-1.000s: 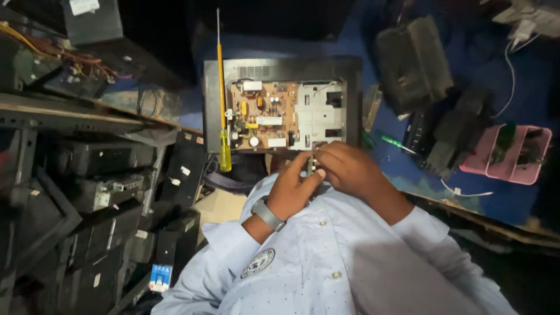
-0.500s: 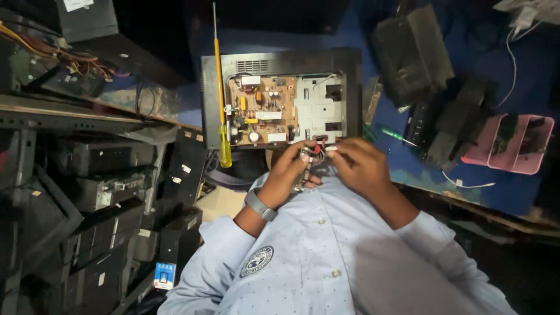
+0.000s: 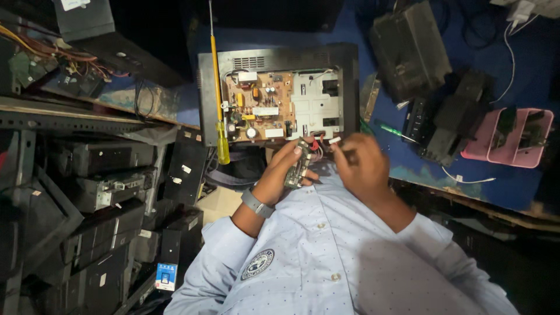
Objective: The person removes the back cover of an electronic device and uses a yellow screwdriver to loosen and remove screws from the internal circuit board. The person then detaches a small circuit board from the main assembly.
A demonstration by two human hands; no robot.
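- Sleeves of a pale blue dotted shirt point(image 3: 350, 262) lay nearest the camera, a grey watch point(image 3: 257, 203) on the left wrist.
- Left hand point(image 3: 280, 175) was closed around a small green circuit board point(image 3: 297, 166), held on edge just in front of the open chassis point(image 3: 277, 96).
- Right hand point(image 3: 363, 166) pinched a small white connector point(image 3: 335, 140) on red wires, touching the chassis's near edge.
- Chassis, a dark open case, held a brown circuit board point(image 3: 256, 111) beside a metal shield plate point(image 3: 315, 105).
- Yellow-handled screwdriver point(image 3: 220, 99) stood along the chassis's left side.
- Pink tray point(image 3: 507, 143) sat well right of the chassis; black casings point(image 3: 408, 46) lay beyond its right corner.
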